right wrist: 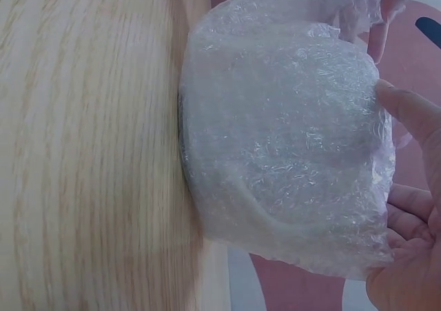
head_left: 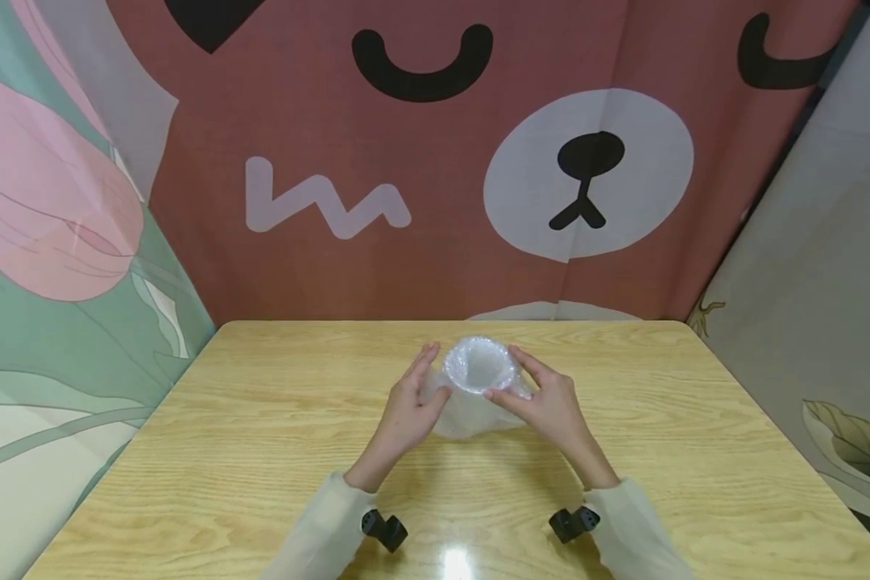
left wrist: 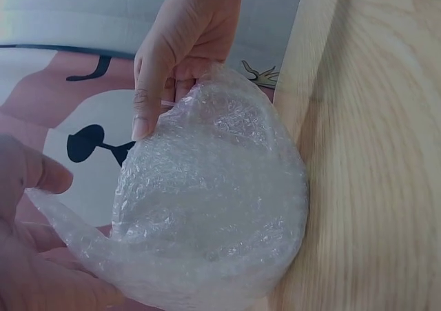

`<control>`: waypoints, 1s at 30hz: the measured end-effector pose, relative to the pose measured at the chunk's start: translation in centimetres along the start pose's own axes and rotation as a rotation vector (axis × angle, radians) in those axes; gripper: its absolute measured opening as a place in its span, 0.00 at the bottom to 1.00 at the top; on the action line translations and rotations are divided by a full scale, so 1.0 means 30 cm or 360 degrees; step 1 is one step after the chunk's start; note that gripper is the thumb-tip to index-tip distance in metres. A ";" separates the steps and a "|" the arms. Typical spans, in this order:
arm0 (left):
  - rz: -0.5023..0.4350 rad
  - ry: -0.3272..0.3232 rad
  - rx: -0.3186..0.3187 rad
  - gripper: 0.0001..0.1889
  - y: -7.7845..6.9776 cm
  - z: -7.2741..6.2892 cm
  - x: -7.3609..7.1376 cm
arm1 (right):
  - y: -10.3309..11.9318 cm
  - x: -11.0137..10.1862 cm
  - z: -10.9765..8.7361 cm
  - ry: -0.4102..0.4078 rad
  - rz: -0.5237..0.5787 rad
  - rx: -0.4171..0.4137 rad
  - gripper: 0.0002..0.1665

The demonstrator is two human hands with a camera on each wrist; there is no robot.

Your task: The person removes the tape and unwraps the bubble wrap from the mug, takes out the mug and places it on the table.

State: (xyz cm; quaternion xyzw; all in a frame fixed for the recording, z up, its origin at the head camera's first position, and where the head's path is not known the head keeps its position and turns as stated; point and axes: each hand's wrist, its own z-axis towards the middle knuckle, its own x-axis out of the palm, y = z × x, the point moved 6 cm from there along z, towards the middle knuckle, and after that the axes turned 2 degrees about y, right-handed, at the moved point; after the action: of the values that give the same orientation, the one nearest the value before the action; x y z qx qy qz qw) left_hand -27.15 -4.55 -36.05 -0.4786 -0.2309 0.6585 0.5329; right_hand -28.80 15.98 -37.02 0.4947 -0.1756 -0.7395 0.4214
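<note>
A sheet of clear bubble wrap (head_left: 467, 412) stands on the table, rolled into a round, open-topped shape. A curved pale form shows faintly through it in the right wrist view; what it is cannot be made out. On its left side my left hand (head_left: 408, 407) holds a loose flap of the bubble wrap (left wrist: 207, 187) between thumb and fingers. At the right of the upper rim, my right hand (head_left: 551, 399) pinches the wrap, its thumb (right wrist: 406, 107) on the near edge and the other fingers spread along the side.
Beneath the wrap is a light wood-grain table (head_left: 275, 419). A curtain (head_left: 435, 274) printed with a bear face hangs behind its far edge, and patterned cloths flank it left and right. Small black devices (head_left: 384, 530) sit at both sleeve cuffs.
</note>
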 end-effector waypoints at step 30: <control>-0.0087 -0.0045 -0.0092 0.25 0.013 -0.029 -0.066 | -0.001 0.001 -0.001 0.0046 0.0001 0.0039 0.47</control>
State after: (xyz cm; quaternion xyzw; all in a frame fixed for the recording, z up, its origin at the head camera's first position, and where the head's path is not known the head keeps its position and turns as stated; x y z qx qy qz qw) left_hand -26.62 -6.68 -36.00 -0.4778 -0.2703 0.6435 0.5333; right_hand -28.79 15.98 -37.07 0.5104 -0.1787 -0.7300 0.4180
